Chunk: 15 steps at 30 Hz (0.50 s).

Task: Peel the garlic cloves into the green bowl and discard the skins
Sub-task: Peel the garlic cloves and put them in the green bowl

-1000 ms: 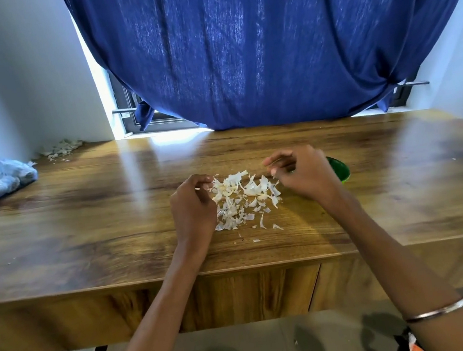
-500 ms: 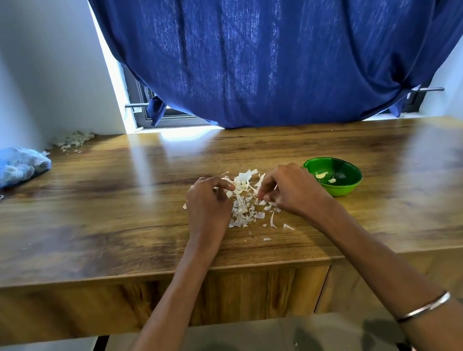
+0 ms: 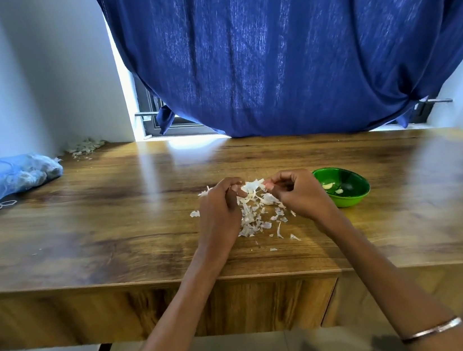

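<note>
A pile of white garlic skins (image 3: pixel 254 215) lies in the middle of the wooden table (image 3: pixel 112 220). My left hand (image 3: pixel 218 211) sits at the pile's left edge, fingers curled round a bunch of skins, with a bit poking out on its far side. On the right edge, my right hand (image 3: pixel 299 193) pinches skins at the top of the pile with curled fingers. Just right of that hand stands the green bowl (image 3: pixel 354 178), holding two peeled garlic cloves (image 3: pixel 328 185). Whether a clove is inside either hand is hidden.
A blue mesh bag (image 3: pixel 15 174) with garlic lies at the table's far left by the wall. Another small heap of skins (image 3: pixel 85 146) sits in the back left corner. A blue curtain (image 3: pixel 281 51) hangs over the window behind the table.
My right hand came away from the bowl to the skin pile, uncovering the bowl. Both hands have closed in on the top of the pile. The view shifted a little.
</note>
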Available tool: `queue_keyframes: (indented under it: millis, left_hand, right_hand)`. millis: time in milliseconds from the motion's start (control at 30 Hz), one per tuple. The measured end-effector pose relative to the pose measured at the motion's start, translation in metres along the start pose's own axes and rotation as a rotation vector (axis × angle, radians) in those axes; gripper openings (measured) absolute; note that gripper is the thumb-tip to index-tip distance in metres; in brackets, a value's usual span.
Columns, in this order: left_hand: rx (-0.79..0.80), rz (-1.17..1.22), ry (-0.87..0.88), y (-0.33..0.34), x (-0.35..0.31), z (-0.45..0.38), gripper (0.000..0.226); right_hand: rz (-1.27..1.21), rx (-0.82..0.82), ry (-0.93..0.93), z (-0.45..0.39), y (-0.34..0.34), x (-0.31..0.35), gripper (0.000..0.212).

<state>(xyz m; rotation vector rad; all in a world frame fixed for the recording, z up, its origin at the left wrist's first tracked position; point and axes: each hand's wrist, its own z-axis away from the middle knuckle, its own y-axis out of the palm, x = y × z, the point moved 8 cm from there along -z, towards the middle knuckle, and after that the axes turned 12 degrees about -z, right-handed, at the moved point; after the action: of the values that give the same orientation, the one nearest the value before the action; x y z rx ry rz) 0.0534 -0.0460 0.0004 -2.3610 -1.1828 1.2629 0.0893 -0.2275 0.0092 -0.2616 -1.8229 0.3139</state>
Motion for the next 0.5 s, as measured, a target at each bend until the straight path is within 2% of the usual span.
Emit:
queue_keyframes:
  millis: [100, 200, 333, 500]
  left_hand:
    - [0.004, 0.018, 0.045, 0.001, -0.003, 0.000, 0.023]
    - [0.036, 0.050, 0.069, 0.003, -0.006, 0.000, 0.024]
    - [0.019, 0.092, 0.094, -0.001, -0.011, 0.001, 0.025]
    - [-0.114, 0.097, 0.072, -0.012, -0.011, 0.004, 0.022]
  right_hand:
    - [-0.218, 0.019, 0.096, 0.004, 0.005, -0.006, 0.006]
    - [-0.325, 0.044, 0.151, 0.006, 0.012, -0.010, 0.007]
    - [-0.311, 0.082, 0.131, 0.007, 0.018, -0.008, 0.011]
    - [-0.387, 0.072, 0.100, 0.006, 0.021, -0.008, 0.017]
